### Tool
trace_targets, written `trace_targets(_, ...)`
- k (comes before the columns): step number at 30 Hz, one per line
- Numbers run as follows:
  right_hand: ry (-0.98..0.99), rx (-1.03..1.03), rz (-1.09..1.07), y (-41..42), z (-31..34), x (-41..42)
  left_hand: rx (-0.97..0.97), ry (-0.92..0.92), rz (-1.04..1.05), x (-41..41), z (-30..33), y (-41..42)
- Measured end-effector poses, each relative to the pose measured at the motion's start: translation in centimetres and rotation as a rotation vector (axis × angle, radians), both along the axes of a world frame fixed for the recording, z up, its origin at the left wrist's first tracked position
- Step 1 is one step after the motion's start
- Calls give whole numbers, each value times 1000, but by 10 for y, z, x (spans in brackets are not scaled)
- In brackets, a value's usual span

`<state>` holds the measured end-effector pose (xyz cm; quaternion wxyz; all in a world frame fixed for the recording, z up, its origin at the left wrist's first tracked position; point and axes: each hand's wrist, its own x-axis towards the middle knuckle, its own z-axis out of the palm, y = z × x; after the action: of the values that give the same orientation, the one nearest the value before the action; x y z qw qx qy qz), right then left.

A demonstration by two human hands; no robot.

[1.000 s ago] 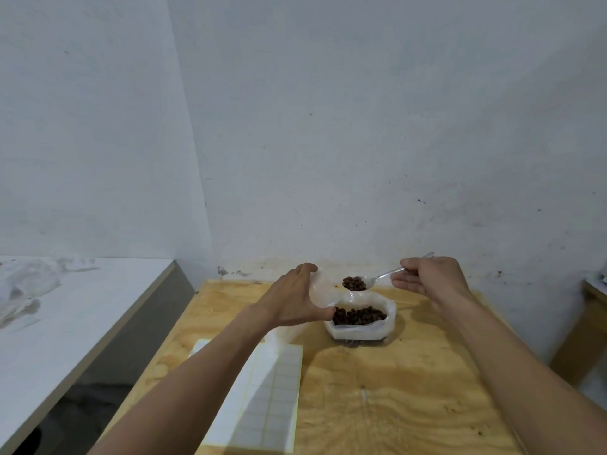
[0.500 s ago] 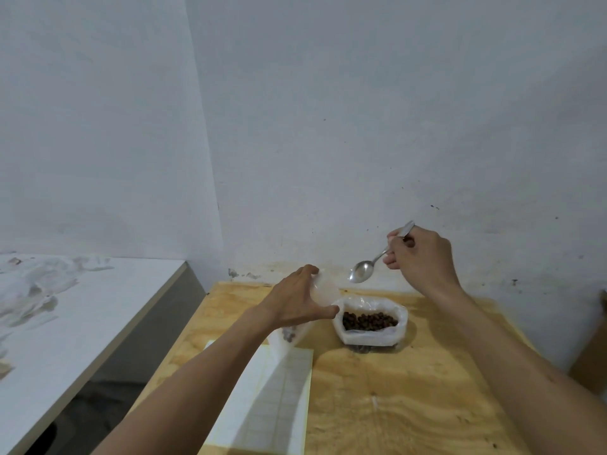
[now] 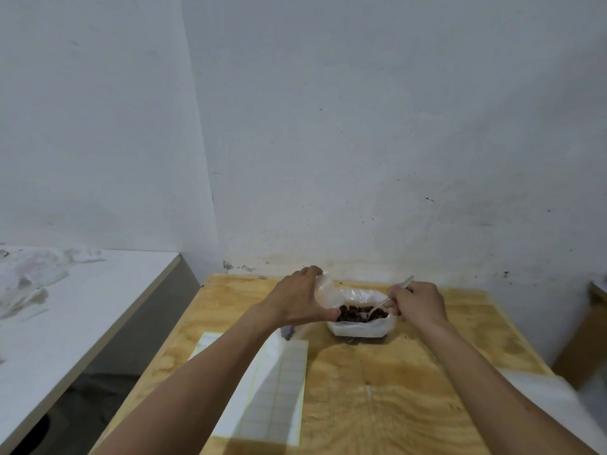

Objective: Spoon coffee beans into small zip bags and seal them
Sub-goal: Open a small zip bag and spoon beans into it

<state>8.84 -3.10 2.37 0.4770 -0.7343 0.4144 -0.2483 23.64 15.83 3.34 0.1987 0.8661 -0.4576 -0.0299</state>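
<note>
A white plastic bag (image 3: 359, 328) of dark coffee beans (image 3: 356, 313) stands open near the far edge of the plywood table (image 3: 410, 389). My right hand (image 3: 418, 302) grips a metal spoon (image 3: 377, 308), whose bowl dips into the beans. My left hand (image 3: 300, 298) holds a small clear zip bag (image 3: 325, 292) upright just left of the bean bag. A few beans show through the zip bag's lower end (image 3: 288, 331) below my palm.
A white sheet with a printed grid (image 3: 272, 389) lies on the table under my left forearm. A white counter (image 3: 65, 316) with crumpled plastic stands to the left across a gap. A wooden piece (image 3: 588, 343) stands at the right. The wall is close behind the table.
The spoon tipped its beans toward the zip bag, rose empty, then came down into the bean bag. My left hand kept holding the zip bag in place.
</note>
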Motion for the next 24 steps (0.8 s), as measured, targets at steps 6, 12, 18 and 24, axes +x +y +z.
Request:
trace_targets(6, -117, 243, -59, -18, 8, -3, -59, 44, 22, 9, 5, 8)
trace_targets(12, -190, 194, -25, -20, 39, -4, -95, 119, 11, 12, 10, 12)
trace_targets(18, -239, 14, 78, 5, 72, 12, -110, 154, 14, 11, 10, 13)
trace_targets(24, -251, -295, 219, 37, 85, 23, -107, 178, 38, 12, 12, 13)
